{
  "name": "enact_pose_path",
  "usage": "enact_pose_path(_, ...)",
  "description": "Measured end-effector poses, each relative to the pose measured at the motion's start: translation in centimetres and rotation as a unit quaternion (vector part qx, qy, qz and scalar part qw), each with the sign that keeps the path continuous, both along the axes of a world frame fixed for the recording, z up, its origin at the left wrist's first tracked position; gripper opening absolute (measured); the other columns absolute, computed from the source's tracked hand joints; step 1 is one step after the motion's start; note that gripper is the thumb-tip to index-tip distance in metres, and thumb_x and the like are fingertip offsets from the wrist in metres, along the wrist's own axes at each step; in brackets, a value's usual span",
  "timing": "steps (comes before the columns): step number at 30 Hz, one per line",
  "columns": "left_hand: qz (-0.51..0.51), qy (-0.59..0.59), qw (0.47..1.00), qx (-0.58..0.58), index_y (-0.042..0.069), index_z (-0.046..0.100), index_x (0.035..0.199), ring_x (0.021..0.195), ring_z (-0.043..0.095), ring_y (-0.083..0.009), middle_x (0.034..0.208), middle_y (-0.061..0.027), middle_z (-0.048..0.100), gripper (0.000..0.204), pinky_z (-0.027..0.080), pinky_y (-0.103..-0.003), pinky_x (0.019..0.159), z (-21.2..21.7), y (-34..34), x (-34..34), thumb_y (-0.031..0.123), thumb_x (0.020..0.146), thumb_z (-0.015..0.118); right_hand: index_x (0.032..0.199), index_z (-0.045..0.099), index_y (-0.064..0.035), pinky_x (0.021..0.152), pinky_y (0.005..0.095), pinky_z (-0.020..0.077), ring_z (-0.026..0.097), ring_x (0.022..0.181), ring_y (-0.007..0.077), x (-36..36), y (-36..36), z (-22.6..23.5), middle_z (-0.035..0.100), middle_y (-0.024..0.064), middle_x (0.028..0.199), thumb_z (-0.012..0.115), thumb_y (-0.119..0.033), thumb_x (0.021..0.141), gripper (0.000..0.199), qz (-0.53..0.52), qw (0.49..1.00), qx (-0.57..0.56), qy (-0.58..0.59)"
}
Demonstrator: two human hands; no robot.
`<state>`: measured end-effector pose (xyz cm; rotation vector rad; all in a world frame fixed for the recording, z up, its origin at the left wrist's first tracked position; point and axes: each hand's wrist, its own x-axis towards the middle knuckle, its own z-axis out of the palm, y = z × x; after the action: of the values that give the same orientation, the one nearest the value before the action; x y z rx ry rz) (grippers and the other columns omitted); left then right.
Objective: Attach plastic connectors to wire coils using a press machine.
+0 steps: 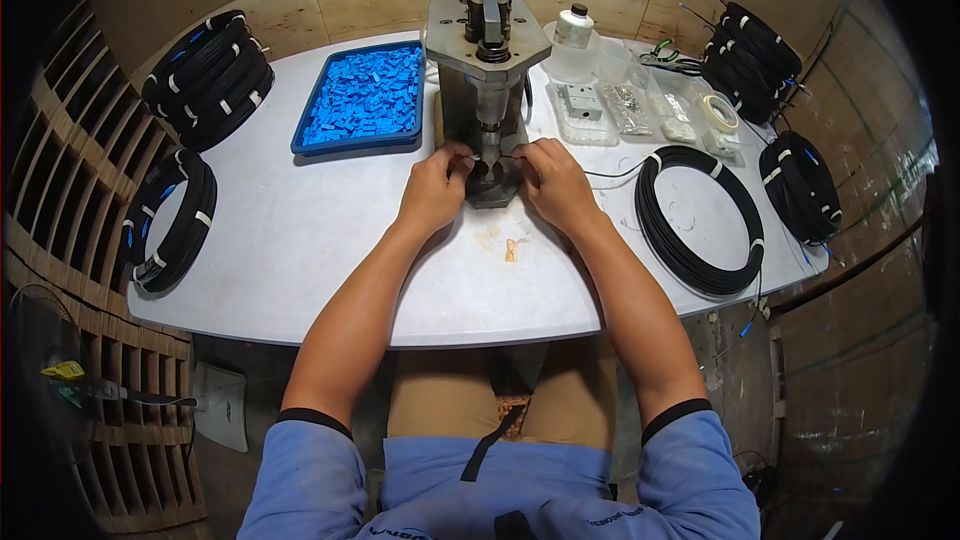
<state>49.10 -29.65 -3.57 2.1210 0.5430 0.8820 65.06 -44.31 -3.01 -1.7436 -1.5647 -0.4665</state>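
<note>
A metal bench press (490, 65) with a lever on top stands at the table's far middle. At its lower jaw, my left hand (433, 185) is on the left side, its thumb and forefinger pinched on a small light-coloured piece too small to name. On the right side of the jaw, my right hand (557, 183) pinches a thin black cable (612, 175). That cable runs right to a large black cable coil (655, 225) lying flat on the table. Between my fingertips the cable end lies under the press's ram; its exact seat is hard to make out.
Left of the press sits a dark blue tray (355, 146) of small blue plastic parts. Bundled cable coils (210, 80) stand far left, a single coil (195, 220) nearer, others (755, 60) far right. A white bottle (574, 28) and bags of small parts (628, 108) lie right of the press.
</note>
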Motion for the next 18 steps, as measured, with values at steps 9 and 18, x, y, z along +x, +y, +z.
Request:
enact_pose_path(9, -0.009, -0.009, 1.0, -0.018, 0.001, 0.07, 0.111, 0.086, 0.074, -0.0358, 0.093, -0.0235, 0.074, 0.021, 0.056, -0.041, 0.079, -0.19, 0.16, 0.07, 0.014, 0.098, 0.061, 0.098, 0.067, -0.0048, 0.081, 0.0424, 0.0519, 0.062, 0.091, 0.0326, 0.03, 0.12, -0.18, 0.065, 0.0108, 0.092, 0.07, 0.0, 0.083, 0.015, 0.0, 1.0, 0.003, 0.003)
enact_pose_path(18, 0.004, 0.017, 1.0, -0.016, 0.001, 0.069, 0.111, 0.086, 0.074, -0.0365, 0.092, -0.0236, 0.074, 0.02, 0.056, -0.041, 0.078, 0.39, -0.19, -0.11, 0.014, 0.098, 0.061, 0.097, 0.067, -0.005, 0.08, 0.0422, 0.0517, 0.062, 0.09, 0.0325, 0.07, 0.06, -0.15, 0.065, 0.0108, 0.091, 0.071, 0.0, 0.083, 0.016, 0.003, 1.0, 0.005, 0.004)
